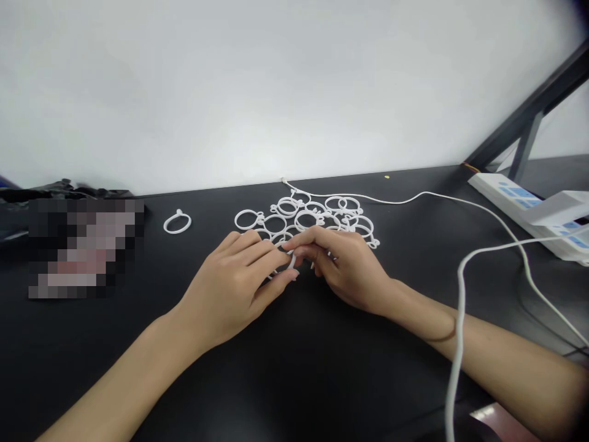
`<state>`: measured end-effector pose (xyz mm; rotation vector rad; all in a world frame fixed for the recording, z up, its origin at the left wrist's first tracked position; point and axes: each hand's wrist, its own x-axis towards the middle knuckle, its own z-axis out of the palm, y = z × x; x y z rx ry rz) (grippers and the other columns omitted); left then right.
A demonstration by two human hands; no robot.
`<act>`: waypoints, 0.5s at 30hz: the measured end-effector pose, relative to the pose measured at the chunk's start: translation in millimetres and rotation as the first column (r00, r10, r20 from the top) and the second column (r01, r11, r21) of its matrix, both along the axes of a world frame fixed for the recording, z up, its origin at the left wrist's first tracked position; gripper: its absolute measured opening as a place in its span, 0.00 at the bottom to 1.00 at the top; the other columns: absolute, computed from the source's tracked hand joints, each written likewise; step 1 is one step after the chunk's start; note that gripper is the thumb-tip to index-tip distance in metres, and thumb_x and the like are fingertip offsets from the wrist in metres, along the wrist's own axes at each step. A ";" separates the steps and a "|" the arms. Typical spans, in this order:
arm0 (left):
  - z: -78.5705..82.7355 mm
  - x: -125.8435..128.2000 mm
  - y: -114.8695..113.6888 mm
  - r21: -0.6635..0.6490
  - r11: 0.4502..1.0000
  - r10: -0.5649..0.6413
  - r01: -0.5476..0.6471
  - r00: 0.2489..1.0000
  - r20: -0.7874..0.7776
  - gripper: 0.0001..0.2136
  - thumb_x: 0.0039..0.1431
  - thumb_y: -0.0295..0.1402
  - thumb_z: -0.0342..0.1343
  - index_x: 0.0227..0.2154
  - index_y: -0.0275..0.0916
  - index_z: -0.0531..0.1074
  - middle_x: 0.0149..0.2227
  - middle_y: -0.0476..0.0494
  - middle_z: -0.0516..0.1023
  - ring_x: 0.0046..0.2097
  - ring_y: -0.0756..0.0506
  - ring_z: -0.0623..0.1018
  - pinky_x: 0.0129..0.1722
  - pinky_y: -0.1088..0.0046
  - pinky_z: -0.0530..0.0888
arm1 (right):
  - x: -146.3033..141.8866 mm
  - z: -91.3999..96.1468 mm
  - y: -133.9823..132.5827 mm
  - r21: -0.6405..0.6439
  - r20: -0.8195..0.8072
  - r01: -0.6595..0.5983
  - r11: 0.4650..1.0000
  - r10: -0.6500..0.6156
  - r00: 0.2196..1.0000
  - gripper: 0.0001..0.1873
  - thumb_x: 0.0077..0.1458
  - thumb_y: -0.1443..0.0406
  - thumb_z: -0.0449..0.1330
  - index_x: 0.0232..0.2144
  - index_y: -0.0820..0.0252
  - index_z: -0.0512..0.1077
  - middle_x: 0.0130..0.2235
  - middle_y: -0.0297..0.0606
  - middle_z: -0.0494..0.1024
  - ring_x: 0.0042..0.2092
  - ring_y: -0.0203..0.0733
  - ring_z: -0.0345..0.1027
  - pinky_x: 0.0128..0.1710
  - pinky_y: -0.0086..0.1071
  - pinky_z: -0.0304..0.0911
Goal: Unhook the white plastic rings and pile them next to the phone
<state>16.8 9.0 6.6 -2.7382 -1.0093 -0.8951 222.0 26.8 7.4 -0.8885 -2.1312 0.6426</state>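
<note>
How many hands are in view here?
2: the left hand, at picture left, and the right hand, at right, both at a white ring.

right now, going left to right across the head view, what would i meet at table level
Pixelated item → lone white ring → left hand → right hand → white power strip.

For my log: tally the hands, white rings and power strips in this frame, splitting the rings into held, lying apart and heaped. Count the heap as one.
Hands, left hand and right hand: 2
Held ring: 1
Ring lying apart: 1
Ring heap, overlapping and partly hidden: 1
Power strip: 1
Total: 6
</note>
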 end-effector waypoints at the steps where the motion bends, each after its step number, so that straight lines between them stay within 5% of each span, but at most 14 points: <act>1: 0.1 0.5 0.2 0.008 1.000 0.004 -0.004 1.000 -0.002 0.08 0.67 0.31 0.51 0.34 0.36 0.72 0.31 0.46 0.77 0.34 0.45 0.69 0.36 0.65 0.66 | -0.3 0.0 -0.2 0.008 0.006 0.001 1.000 -0.001 1.000 0.09 0.65 0.69 0.53 0.41 0.56 0.72 0.32 0.29 0.79 0.24 0.29 0.67 0.28 0.25 0.64; 9: 2.0 -6.2 6.1 0.152 0.979 0.140 -0.133 0.989 -0.039 0.07 0.66 0.30 0.51 0.31 0.39 0.70 0.30 0.47 0.77 0.33 0.45 0.70 0.35 0.66 0.67 | -0.7 0.9 0.6 0.119 0.099 0.143 0.982 -0.156 0.983 0.13 0.65 0.62 0.55 0.50 0.59 0.68 0.37 0.36 0.77 0.33 0.36 0.70 0.35 0.30 0.66; 12: 4.3 -28.5 17.2 0.250 0.880 0.429 -0.404 0.902 -0.051 0.08 0.67 0.34 0.50 0.33 0.39 0.71 0.31 0.44 0.77 0.35 0.42 0.71 0.36 0.64 0.67 | 2.3 -2.7 6.0 0.292 0.273 0.235 0.927 -0.316 0.909 0.15 0.63 0.61 0.57 0.49 0.62 0.69 0.44 0.46 0.74 0.44 0.47 0.68 0.45 0.41 0.65; 15: 7.0 -57.0 29.9 0.185 0.752 0.659 -0.633 0.733 -0.167 0.14 0.68 0.37 0.45 0.36 0.36 0.73 0.39 0.36 0.79 0.41 0.37 0.71 0.37 0.61 0.67 | 5.4 -6.3 10.6 0.365 0.433 0.254 0.895 -0.405 0.805 0.15 0.61 0.60 0.58 0.46 0.65 0.72 0.47 0.51 0.72 0.47 0.53 0.64 0.48 0.47 0.63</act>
